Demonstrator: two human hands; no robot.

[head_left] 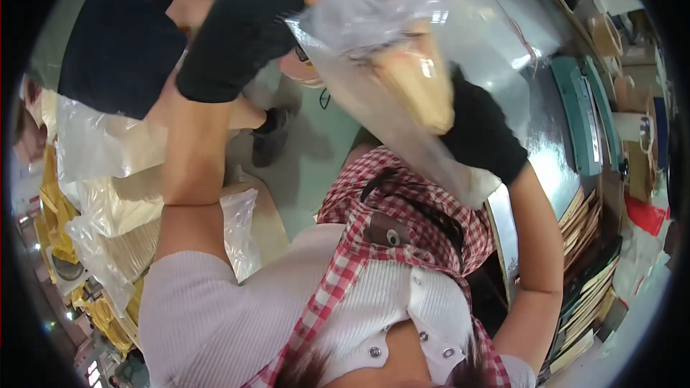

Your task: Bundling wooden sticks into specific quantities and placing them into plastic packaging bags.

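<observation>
My left hand (277, 7), in a black glove with bare fingertips, is raised at the top and closed on the upper edge of a clear plastic bag (327, 57). The bag stretches down and right, smeared by motion. A pale tan, wedge-shaped thing (424, 86) shows in or behind the film; its kind is too blurred to make out. My right hand (485, 129), also black-gloved, is against the right side of the bag and the tan thing. Its fingers are hidden behind them.
A shiny metal-topped table (543, 115) stands on the right, with a teal device (578, 115) on it. Stacked flat brown pieces (578, 226) sit below. On the left are plastic-wrapped stacks (118, 208). Another person's dark-clothed leg (118, 36) is at upper left.
</observation>
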